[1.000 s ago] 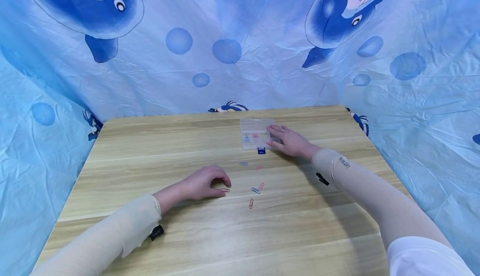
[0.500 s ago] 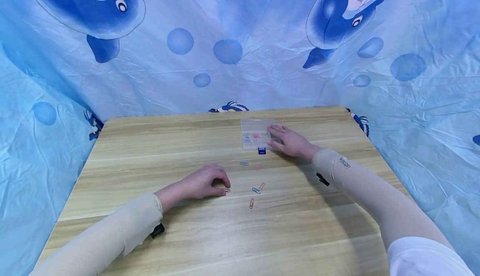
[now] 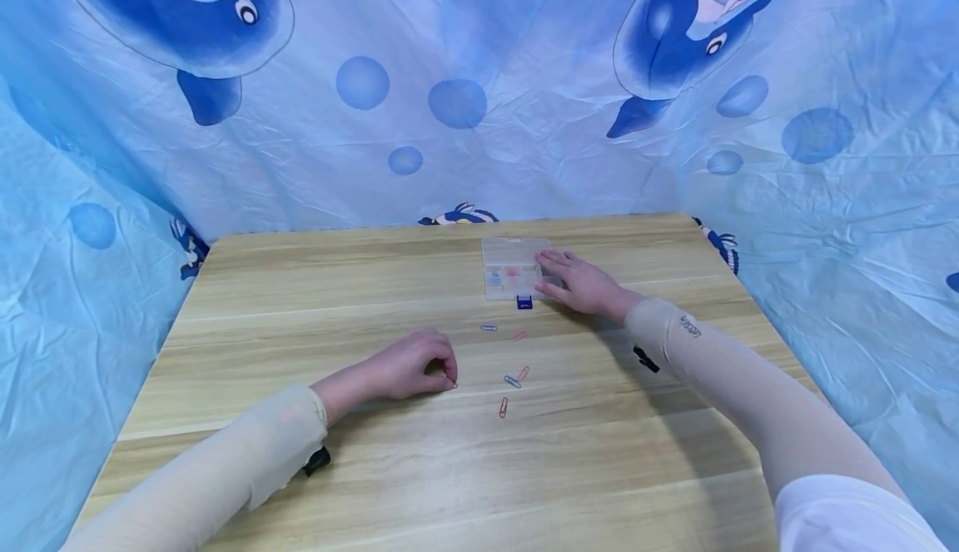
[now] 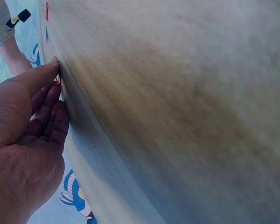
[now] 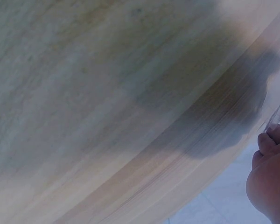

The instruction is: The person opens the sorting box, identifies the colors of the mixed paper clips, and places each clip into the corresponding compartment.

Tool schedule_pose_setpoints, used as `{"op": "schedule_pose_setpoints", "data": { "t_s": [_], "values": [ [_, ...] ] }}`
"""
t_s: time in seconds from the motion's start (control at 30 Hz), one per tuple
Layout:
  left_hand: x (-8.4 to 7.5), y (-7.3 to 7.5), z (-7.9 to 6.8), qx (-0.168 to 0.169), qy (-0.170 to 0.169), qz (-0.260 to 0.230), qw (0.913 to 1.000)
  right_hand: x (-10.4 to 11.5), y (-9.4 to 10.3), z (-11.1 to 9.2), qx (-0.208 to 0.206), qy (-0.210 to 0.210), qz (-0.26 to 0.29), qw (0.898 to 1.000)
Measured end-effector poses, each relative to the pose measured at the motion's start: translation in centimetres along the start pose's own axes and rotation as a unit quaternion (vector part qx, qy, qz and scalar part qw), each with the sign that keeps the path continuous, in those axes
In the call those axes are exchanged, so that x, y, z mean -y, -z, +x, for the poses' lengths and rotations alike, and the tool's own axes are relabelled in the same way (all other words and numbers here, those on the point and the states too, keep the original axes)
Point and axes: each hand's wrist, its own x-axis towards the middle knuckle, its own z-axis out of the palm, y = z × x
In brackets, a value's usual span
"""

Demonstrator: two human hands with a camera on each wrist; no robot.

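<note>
My left hand (image 3: pixel 412 365) pinches a red paper clip (image 4: pixel 58 82) between thumb and forefinger at the tabletop. Most of that clip is hidden by the fingers; only small bits show. At the back, my right hand (image 3: pixel 588 287) rests on the right side of a clear plastic box (image 3: pixel 517 251), its fingers extended. The box's lid is up, and blue and pink bits show in its compartments. To the right of my left hand lie a red paper clip (image 3: pixel 504 408), a blue paper clip (image 3: pixel 513 382) and a pink paper clip (image 3: pixel 524 373) that touches or nearly touches the blue one.
Closer to the box are another blue paper clip (image 3: pixel 489 328) and another pink paper clip (image 3: pixel 519 335). A dark blue latch (image 3: pixel 524 302) juts from the box's front. The wooden table (image 3: pixel 300 285) meets a blue dolphin-print curtain (image 3: pixel 524 161) behind it.
My left thumb and forefinger have come together around the red paper clip, which was in plain sight between them a second ago. My right hand stays on the box.
</note>
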Motion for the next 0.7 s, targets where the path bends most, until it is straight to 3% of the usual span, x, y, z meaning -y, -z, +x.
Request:
{"op": "schedule_pose_setpoints", "data": {
  "t_s": [0.37, 0.7],
  "values": [
    [0.1, -0.2, 0.1, -0.011, -0.021, 0.008, 0.9997, 0.1, -0.1, -0.1, 0.0, 0.001, -0.003, 1.0],
    [-0.1, 1.4, 1.5, -0.003, 0.026, -0.007, 0.9996, 0.0, -0.2, -0.2, -0.01, 0.01, 0.002, 1.0]
  ]
}}
